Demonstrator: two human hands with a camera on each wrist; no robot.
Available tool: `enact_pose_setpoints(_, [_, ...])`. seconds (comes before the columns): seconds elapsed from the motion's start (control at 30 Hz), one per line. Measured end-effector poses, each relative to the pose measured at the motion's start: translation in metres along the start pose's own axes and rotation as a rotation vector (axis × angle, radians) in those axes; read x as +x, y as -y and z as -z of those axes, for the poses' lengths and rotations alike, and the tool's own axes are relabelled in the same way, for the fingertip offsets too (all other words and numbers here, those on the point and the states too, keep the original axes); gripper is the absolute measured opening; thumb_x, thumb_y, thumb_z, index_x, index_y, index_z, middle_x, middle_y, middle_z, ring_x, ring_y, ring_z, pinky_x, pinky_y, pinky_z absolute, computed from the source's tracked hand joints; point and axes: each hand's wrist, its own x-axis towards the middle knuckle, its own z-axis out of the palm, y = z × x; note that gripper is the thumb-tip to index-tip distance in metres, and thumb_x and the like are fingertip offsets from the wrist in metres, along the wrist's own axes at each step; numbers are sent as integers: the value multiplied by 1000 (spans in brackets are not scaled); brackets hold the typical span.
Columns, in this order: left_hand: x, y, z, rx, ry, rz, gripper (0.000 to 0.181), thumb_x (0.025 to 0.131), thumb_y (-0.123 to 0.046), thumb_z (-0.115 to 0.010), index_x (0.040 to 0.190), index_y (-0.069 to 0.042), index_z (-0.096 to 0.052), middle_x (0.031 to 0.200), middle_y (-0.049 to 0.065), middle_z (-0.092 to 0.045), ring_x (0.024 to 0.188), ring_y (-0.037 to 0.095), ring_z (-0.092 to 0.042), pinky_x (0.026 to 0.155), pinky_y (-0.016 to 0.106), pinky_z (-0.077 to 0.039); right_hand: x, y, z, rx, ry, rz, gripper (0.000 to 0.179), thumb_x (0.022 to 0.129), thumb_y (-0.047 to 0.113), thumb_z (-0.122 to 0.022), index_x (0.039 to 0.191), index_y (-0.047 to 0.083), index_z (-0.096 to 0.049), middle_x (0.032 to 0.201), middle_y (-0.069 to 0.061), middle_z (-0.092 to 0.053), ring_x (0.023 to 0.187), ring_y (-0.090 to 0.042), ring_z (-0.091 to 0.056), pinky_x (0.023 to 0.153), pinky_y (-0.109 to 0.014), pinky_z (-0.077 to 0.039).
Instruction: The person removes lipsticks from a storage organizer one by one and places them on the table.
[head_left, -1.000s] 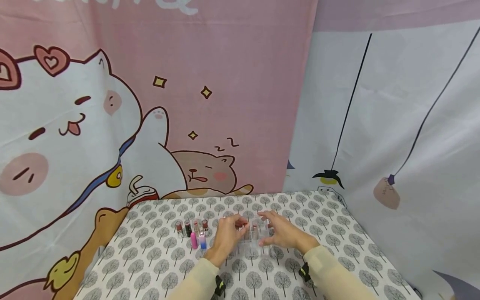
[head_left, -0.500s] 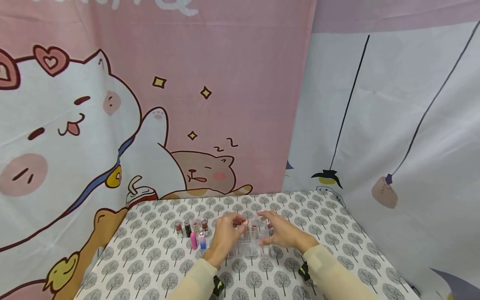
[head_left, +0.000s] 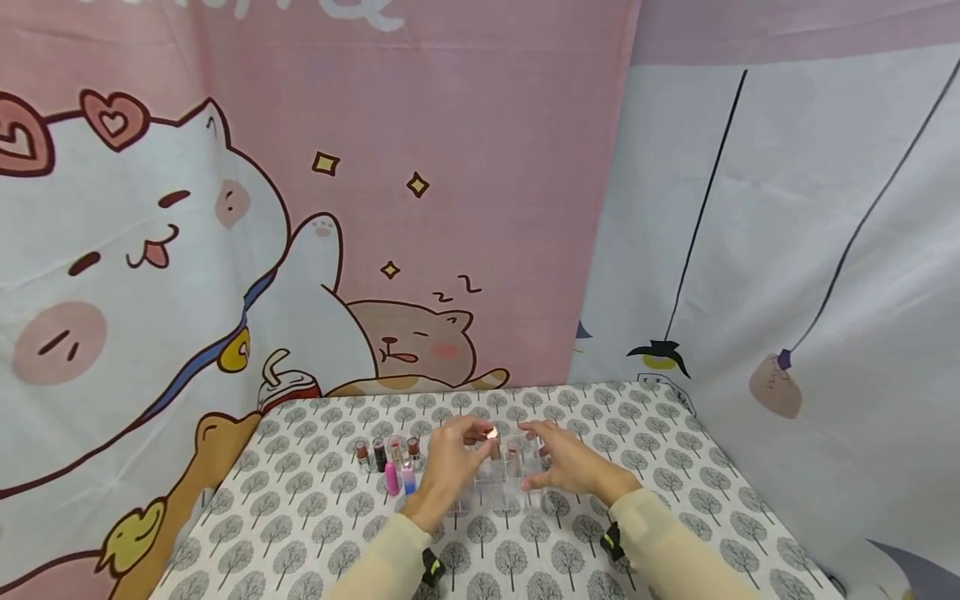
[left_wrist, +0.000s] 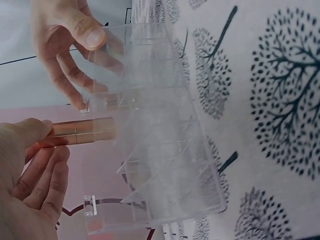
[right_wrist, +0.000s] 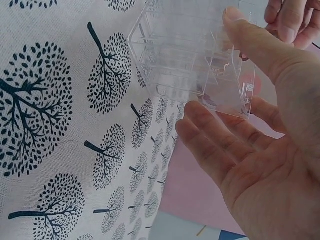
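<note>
My left hand (head_left: pixel 448 462) pinches a rose-gold lipstick (left_wrist: pixel 82 131) between thumb and fingers, its pale end pointing down at the clear plastic organizer (left_wrist: pixel 165 165). In the left wrist view that end overlaps the organizer's open top. My right hand (head_left: pixel 572 465) holds the organizer by its right side, thumb on the near wall and fingers along the far wall. Thin dividers split the organizer into compartments. Another lipstick (head_left: pixel 513 461) stands in one of them, close to the right hand.
Left of the organizer several lipsticks stand grouped on the tree-print cloth (head_left: pixel 300 517), among them a dark one (head_left: pixel 379 455), a bright pink one (head_left: pixel 392 478) and a blue-and-pale one (head_left: pixel 408 479). A cartoon-print curtain (head_left: pixel 510 208) hangs behind the table.
My left hand has risen slightly with the lipstick, which shows more clearly above the organizer. The right hand keeps its hold; the head view has shifted a little.
</note>
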Motion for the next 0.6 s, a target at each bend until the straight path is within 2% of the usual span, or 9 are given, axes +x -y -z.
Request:
enact_pose_setpoints(0.43, [3, -2, 14, 5, -76, -109, 19, 96, -3, -94, 113, -5, -86, 109, 8, -88, 90, 22, -87, 84, 39, -75, 1, -1, -3, 14, 1, -17, 106, 89, 30, -103, 176, 9, -46, 167, -28, -58, 136, -51, -74, 108, -64, -70])
enact_pose_setpoints(0.6, [5, -5, 22, 19, -77, -122, 18, 98, -6, -94, 115, -7, -87, 110, 7, -88, 91, 20, -87, 86, 38, -75, 1, 0, -2, 12, -2, -13, 107, 89, 31, -104, 176, 10, -46, 166, -28, -59, 135, -50, -74, 107, -62, -70])
